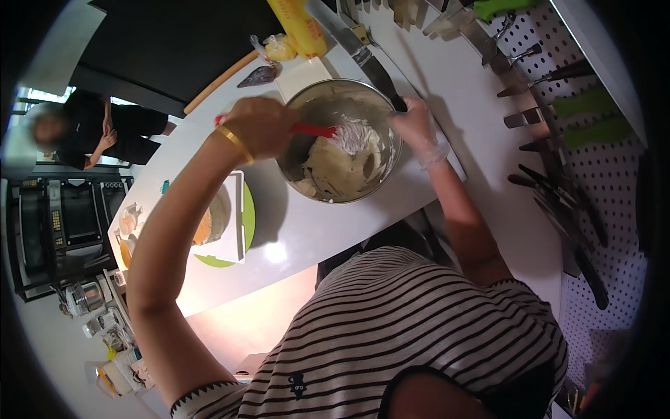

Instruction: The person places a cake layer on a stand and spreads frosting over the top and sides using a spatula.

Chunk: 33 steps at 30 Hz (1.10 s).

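My left hand [264, 127], blurred and with a gold bracelet at the wrist, grips the handle of a red spatula [316, 129]. Its head, coated in whitish cream, rests in a steel mixing bowl [293, 180]. Thick pale-yellow cream [335, 167] lies in the bowl, with smears up the wall. My right hand [416, 125], in a clear plastic glove, holds the bowl's right rim. The black handle of a long palette knife [379, 78] crosses that rim and meets this hand; whether the fingers also hold it, I cannot tell.
Left of the bowl, a partly hidden cake [212, 225] sits on a white square board [236, 209] over a green round base [250, 209]. Behind are a yellow bag [301, 31], a dark-filled piping bag [257, 76] and a wooden rod [220, 83]. Tools hang on a pegboard [591, 188]; a person [104, 128] stands far left.
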Motion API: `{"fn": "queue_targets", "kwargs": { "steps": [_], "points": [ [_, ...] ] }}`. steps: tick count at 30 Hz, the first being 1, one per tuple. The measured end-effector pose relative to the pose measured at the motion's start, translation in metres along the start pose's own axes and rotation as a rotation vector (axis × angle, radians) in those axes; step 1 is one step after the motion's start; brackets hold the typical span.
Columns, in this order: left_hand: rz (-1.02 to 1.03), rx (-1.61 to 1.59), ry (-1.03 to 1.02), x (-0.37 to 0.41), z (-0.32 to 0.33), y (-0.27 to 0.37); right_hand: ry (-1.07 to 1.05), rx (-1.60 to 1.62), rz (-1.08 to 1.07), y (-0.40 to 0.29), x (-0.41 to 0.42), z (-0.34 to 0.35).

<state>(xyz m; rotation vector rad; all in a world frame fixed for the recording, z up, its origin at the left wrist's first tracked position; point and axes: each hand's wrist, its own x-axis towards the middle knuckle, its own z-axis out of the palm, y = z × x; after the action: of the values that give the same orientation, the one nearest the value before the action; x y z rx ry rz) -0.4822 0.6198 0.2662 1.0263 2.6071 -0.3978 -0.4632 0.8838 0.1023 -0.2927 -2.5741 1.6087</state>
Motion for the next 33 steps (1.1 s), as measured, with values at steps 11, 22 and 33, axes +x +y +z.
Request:
{"fn": "queue_targets", "kwargs": {
  "steps": [11,22,33],
  "points": [
    [-0.246,-0.597,0.401,-0.147,0.087,0.034,-0.068,0.002,-0.067,-0.018,0.0,-0.007],
    [-0.452,-0.351,0.713,-0.15,0.169,0.093,-0.024,-0.309,-0.166,-0.048,0.003,-0.012],
    [-0.489,-0.53,0.554,-0.246,0.171,0.097,-0.007,-0.497,-0.233,-0.062,-0.004,-0.002]
  ]
}}
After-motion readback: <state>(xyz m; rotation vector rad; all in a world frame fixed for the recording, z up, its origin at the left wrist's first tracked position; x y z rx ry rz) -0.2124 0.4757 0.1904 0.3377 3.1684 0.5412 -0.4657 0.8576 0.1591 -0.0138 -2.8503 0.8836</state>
